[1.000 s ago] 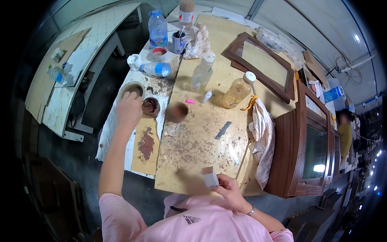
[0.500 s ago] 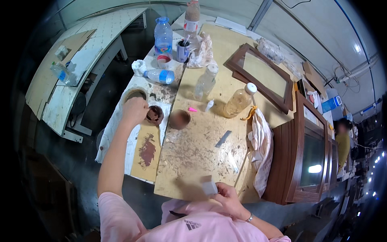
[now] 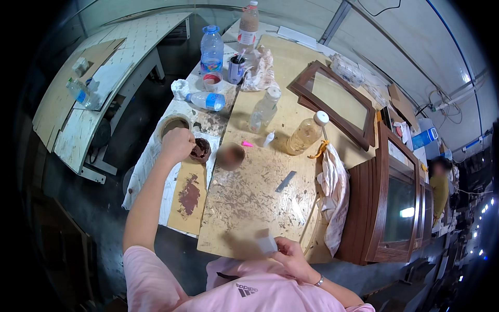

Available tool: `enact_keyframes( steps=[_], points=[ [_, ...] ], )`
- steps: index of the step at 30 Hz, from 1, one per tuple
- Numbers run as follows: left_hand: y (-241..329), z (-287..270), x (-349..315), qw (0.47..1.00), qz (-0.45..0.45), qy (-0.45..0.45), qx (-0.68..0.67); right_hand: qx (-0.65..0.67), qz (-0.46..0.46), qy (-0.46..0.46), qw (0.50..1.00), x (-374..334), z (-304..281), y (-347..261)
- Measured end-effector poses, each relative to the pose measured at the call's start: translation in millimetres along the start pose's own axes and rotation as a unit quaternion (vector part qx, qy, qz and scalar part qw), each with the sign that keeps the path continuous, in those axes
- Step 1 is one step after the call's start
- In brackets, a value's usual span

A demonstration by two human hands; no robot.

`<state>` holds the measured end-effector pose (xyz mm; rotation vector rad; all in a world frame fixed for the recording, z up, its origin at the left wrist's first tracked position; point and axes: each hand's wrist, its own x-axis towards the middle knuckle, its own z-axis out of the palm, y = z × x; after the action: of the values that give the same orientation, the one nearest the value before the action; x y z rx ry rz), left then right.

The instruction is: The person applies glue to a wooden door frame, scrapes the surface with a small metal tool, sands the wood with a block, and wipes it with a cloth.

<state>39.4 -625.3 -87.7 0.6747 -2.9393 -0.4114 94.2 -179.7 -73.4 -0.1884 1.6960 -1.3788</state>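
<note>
White piece (image 3: 268, 244) is pinched between the thumb and fingers of the right hand (image 3: 292, 257), close to the near edge of the board (image 3: 244, 213); I cannot tell if it touches the wood. From there a stained stretch of board runs up to the blade (image 3: 286, 181), bounded by the rag (image 3: 330, 192) and doors (image 3: 358, 213) at right and the cup (image 3: 230, 156) at upper left. The left hand (image 3: 178, 145) has its fingers bunched at the near rim of the tub (image 3: 167, 125), with the brown pot (image 3: 201, 153) crowding it on the right. That hand hides part of the tub, and I cannot tell whether its fingers pinch anything. The cup is blurred, and the right fingers cover 1 end of the white piece, which looks pale and flat-sided, with a browner upper face and a soft shadow to its left
</note>
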Motion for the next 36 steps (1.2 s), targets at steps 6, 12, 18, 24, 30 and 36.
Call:
enact_keyframes(
  steps=[6,12,18,24,30,36],
  points=[
    [-7.4,5.4,-0.6,0.999,-0.017,-0.004,0.039,0.0,-0.008,-0.005,1.0,2.4,2.0,-0.2],
    [-0.6,4.6,-1.2,0.998,-0.049,-0.019,0.027,-0.041,-0.037,-0.014,0.998,15.7,3.7,-21.3],
    [-28.5,9.9,-0.2,0.978,-0.149,0.02,-0.143,-0.042,-0.134,0.019,0.99,61.7,16.3,-46.0],
    [-13.0,11.5,-10.9,0.988,-0.087,0.122,-0.045,-0.03,-0.108,-0.036,0.993,75.8,26.2,-66.2],
    [-7.8,28.6,-13.1,0.987,0.032,0.154,0.032,-0.042,-0.125,-0.045,0.99,82.5,32.0,-47.4],
    [-19.6,15.3,2.1,0.99,-0.113,-0.006,-0.082,-0.052,-0.095,-0.042,0.993,77.0,31.4,-47.0]
  ],
)
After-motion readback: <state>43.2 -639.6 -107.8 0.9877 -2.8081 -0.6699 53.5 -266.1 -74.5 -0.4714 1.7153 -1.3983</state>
